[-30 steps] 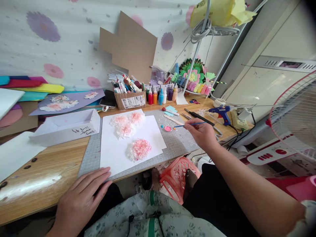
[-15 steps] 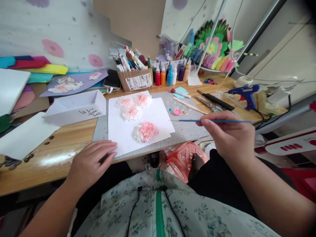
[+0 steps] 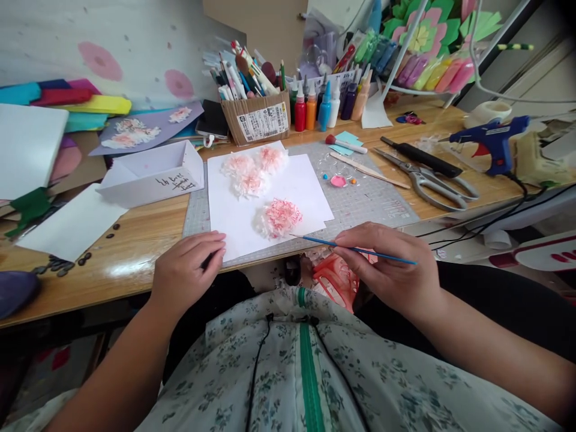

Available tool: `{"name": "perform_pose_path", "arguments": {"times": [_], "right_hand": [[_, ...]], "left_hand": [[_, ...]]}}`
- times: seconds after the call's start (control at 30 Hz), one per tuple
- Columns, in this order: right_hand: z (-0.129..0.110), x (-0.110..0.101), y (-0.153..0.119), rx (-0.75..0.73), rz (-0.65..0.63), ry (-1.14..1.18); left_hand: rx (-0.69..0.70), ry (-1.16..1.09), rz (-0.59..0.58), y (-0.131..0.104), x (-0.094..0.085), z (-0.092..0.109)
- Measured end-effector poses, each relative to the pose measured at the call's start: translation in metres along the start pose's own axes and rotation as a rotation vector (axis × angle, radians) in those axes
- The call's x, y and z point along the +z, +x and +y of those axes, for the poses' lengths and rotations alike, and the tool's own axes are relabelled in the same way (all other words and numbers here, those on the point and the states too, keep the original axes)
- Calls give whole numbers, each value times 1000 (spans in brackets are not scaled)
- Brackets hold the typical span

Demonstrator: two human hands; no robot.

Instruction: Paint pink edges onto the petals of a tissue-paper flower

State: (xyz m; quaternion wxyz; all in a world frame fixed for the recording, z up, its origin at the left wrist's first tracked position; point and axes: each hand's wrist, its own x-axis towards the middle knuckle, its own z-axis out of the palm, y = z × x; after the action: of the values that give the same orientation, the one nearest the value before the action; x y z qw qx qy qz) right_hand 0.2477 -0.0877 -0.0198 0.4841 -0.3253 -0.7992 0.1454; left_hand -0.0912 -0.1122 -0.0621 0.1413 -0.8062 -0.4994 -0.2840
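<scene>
My right hand [image 3: 387,264] pinches a thin blue paintbrush [image 3: 369,252]. The fine tip is at the lower edge of a ruffled flower [image 3: 282,217] with pink-red tips and white outer petals; whether it touches the petals I cannot tell. Under that flower lies white paper [image 3: 238,231], which also bears a cluster of paler pink-and-white flowers [image 3: 250,180]. My left hand [image 3: 189,261] rests at the paper's lower left corner, fingers stretched out and thumb apart, holding nothing. To the right, a small dish of pink paint [image 3: 338,180] sits on the grey cutting mat [image 3: 382,204].
Scissors [image 3: 432,183], a wooden stick [image 3: 369,170] and a blue glue gun [image 3: 490,144] lie to the right. Behind stand paint bottles [image 3: 310,111] and a cardboard box of brushes and pens [image 3: 263,123]. A white paper box [image 3: 153,180] is at the left.
My right hand has brought the paintbrush left and down, its tip now at the pink-red flower. The view has shifted; my left hand stays at the paper's corner.
</scene>
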Motion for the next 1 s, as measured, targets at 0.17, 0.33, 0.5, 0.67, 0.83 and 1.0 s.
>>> {"name": "perform_pose_path", "arguments": {"times": [0.17,0.33,0.5,0.67,0.83,1.0], "right_hand": [[3,5,-3,-31,-8,-19],[5,6,-4,-42,-18,-39],[6,7,-3,-38,-34,-55],[4,4,-4,-37,-66,-48],[1,2,-5,-30,-48,-33],[3,4,-4,-39,-42,-63]], "left_hand": [[8,3,-16,0,-1,1],[10,-1,-15,0,-1,1],[13,1,-12,0,0,1],[21,4,-10,0,0,1],[22,10,-9,0,1,1],[29,11,-2,0,0,2]]}}
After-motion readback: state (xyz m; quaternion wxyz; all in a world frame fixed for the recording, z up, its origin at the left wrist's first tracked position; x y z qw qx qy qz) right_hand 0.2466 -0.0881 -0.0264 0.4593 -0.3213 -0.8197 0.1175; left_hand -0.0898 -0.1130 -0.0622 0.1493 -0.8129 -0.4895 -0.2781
